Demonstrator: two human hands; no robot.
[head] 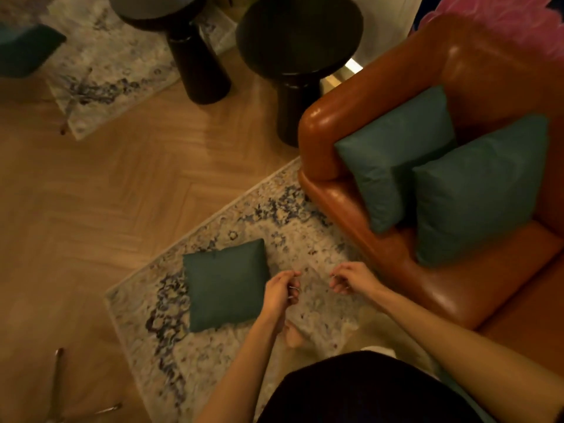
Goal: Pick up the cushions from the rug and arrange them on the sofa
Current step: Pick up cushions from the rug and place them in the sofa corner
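A cushion [225,285] lies flat on the rug [305,233] at 9 o'clock of the left hand [279,293], which, like the right hand [351,277], hovers loosely curled and empty; next, I judge, both must grip it and lift it to the sofa [442,294] at 2 o'clock.

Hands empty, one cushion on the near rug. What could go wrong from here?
1. The front sofa cushion stands upright close to the seat edge of the glossy leather sofa. Setting a third cushion beside it may knock it off.
2. What looks like another teal cushion lies on the far rug, partly out of frame. It could easily be missed.
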